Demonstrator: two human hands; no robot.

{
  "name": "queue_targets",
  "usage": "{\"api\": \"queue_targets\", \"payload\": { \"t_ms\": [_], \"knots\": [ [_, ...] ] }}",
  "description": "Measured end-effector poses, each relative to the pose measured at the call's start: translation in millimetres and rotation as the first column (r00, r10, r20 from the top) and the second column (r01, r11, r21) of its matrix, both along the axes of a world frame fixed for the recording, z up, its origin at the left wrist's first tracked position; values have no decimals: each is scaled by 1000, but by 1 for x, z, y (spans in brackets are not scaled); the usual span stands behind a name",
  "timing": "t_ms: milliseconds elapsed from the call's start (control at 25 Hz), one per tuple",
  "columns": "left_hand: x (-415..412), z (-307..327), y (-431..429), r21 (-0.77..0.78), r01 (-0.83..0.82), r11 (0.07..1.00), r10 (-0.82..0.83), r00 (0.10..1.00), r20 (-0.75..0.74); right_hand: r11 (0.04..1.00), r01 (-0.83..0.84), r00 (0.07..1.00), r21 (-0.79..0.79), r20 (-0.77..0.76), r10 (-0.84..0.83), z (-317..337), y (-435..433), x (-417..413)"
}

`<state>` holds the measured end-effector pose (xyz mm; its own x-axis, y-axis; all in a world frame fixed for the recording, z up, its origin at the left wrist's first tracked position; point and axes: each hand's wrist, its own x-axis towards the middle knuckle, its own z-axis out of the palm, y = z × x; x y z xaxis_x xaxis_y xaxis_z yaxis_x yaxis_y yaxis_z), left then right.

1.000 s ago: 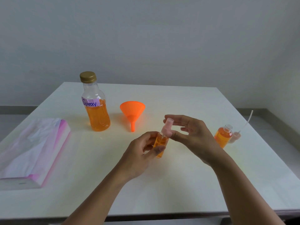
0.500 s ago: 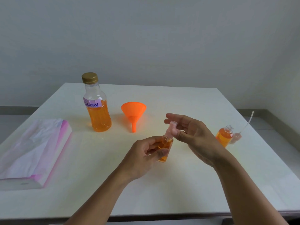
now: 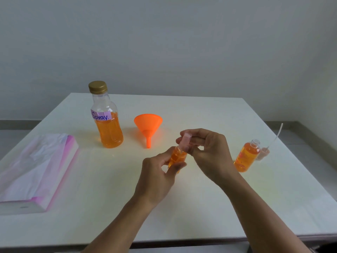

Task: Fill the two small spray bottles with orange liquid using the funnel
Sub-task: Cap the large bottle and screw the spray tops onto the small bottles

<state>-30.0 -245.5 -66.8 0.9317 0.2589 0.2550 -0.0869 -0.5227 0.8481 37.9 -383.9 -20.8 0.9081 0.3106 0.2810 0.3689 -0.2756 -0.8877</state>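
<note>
My left hand [image 3: 156,177] grips a small spray bottle [image 3: 177,157] full of orange liquid, held tilted above the table's middle. My right hand [image 3: 209,152] pinches the pink spray cap [image 3: 185,142] sitting on that bottle's neck. A second small bottle [image 3: 246,156], also filled with orange liquid, stands uncapped at the right. Its pink spray head with a long clear tube [image 3: 268,148] lies just behind it. The orange funnel [image 3: 148,126] rests on its side behind my hands. The large bottle [image 3: 107,121] labelled "Spray", gold-capped, stands about half full of orange liquid.
A white and pink wrapped pack [image 3: 34,170] lies at the left of the white table [image 3: 182,207]. The table's right edge runs close to the second small bottle. A grey wall rises behind the table.
My right hand has turned around the pink cap, its fingers shifting on top of the small bottle. My left hand keeps hold of the bottle, which has tilted slightly.
</note>
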Motion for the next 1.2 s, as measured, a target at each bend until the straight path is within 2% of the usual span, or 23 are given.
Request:
{"api": "queue_targets", "payload": {
  "t_ms": [120, 240, 440, 520, 600, 680, 760, 880, 1040, 1200],
  "knots": [
    [0, -2, -6, 44, -45, 998, 42, 997, 57, 999, 40, 999, 17, -31, -39, -4, 0, -1],
    [2, -8, -2, 21, -30, 999, 29, 1000, 11, 1000, 11, 996, 3, -92, -11, -6, -14, 1],
    [9, -17, 0, 7, -50, 999, 50, 996, -69, 977, 156, 987, -143, 45, -151, -18, -50, -8],
    [2, -17, -3, 4, -107, 994, 107, 990, -94, 968, 184, 981, -174, 88, -171, -20, -68, -19],
    [-16, -19, -9, -5, -204, 979, 203, 977, -63, 963, 196, 977, -187, 124, -175, -20, -87, -29],
    [-39, -23, -21, 28, -234, 972, 233, 972, 31, 957, 208, 973, -204, 139, -182, -17, -110, -38],
    [-59, -26, -34, 81, -184, 979, 177, 980, 92, 935, 238, 970, -263, 117, -214, -13, -134, -42],
    [-64, -22, -60, 67, -20, 998, 18, 999, 28, 876, 338, 934, -345, 4, -358, -11, -172, -37],
    [-23, -12, -104, 47, 138, 989, -136, 989, -57, 796, 522, 816, -305, -91, -570, -27, -197, -17],
    [35, -9, -146, -13, 142, 990, -142, 989, -40, 804, 547, 791, -231, -170, -587, -44, -189, 16]
  ]
}}
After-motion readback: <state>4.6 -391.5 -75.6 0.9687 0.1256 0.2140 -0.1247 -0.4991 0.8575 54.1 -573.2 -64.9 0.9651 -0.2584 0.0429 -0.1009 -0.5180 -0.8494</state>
